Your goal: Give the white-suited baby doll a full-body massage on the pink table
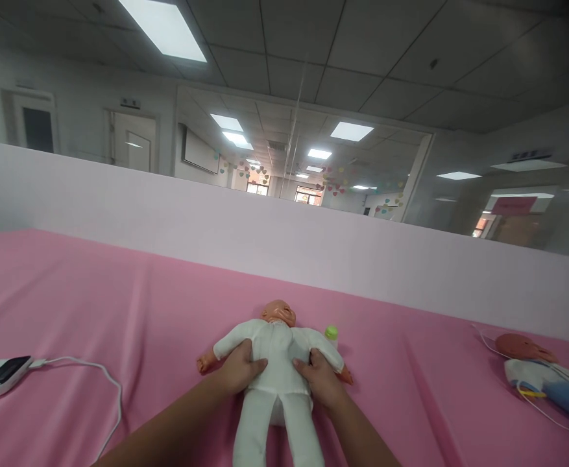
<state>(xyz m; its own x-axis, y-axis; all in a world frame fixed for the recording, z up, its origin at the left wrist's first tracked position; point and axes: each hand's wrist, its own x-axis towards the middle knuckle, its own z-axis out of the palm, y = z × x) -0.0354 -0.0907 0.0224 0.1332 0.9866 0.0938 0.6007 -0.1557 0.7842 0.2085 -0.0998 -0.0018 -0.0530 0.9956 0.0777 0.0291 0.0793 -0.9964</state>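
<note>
A baby doll (pixel 277 360) in a white cloth suit lies on its back on the pink sheet (pixel 177 324), its head toward the far side and its arms spread. My left hand (pixel 242 368) grips the left side of its torso, thumb on the front and fingers wrapped round the side. On the other side, my right hand (pixel 320 376) holds the torso the same way, with its thumb pointing inward. The fingers behind the doll's body are hidden. Just past the doll's arm on the right stands a small bottle with a green cap (pixel 331 333).
A white device with a dark screen (pixel 2 376) lies at the left, its white cable (pixel 113 379) curving toward me. At the far right is another doll (pixel 547 376) in white and blue, with a thin tube around it. A low white partition (pixel 284 240) borders the back.
</note>
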